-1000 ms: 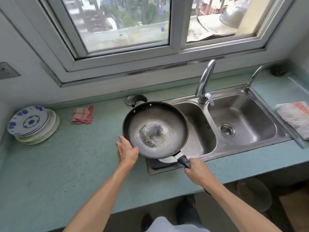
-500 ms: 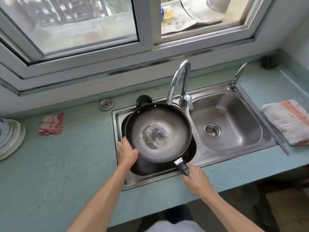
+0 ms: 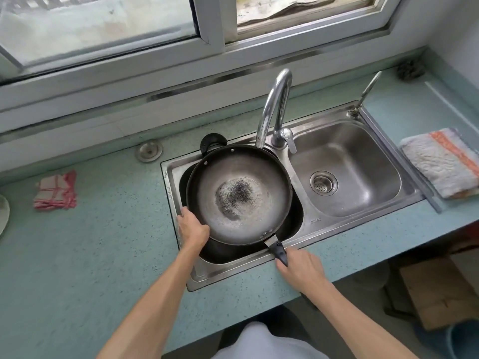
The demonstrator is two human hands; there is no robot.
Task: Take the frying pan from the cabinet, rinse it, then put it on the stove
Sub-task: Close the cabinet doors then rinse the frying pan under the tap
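A dark round frying pan (image 3: 241, 177) with a worn grey middle hangs over the left basin of the steel double sink (image 3: 308, 226). My right hand (image 3: 300, 268) grips its black handle at the sink's front edge. My left hand (image 3: 193, 229) holds the pan's left rim from below. The curved steel faucet (image 3: 274, 104) ends just above the pan's far rim; no water runs. A second dark pan or pot lies under the held one in the left basin, mostly hidden. No stove is in view.
The right basin with its drain (image 3: 323, 183) holds nothing. A striped towel (image 3: 440, 161) lies right of the sink, a red checked cloth (image 3: 55, 191) left of it. A sink plug (image 3: 149, 150) sits by the wall. A window runs along the back.
The pan has travelled right, from above the counter to over the left basin, under the faucet. Both hands kept their hold. The plates at the left have slid out of view.
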